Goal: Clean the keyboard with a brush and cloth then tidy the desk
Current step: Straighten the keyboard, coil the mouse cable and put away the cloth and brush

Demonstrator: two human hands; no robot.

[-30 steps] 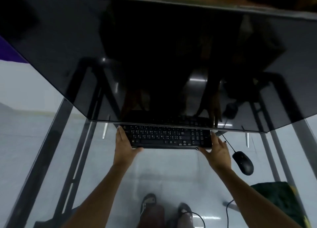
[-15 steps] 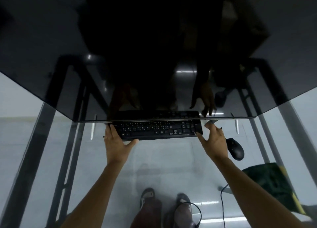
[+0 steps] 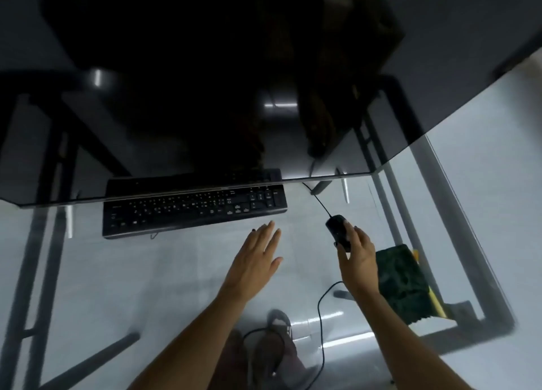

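Keyboard [image 3: 194,210] lies crosswise just ahead and left of the flat, empty left hand [image 3: 257,257], the nearer one, while the right hand [image 3: 356,253] curls round the mouse [image 3: 338,231], cloth [image 3: 401,284] beside its wrist.

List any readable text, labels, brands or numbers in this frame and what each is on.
None can be read.
Keyboard: pale key legends show, but they are too small and blurred to read.
Mouse, gripped by the right hand: no marking visible.
Green cloth: no text visible.
Monitor: dark, only reflections.
Left hand is open over the glass desk, covering no text.
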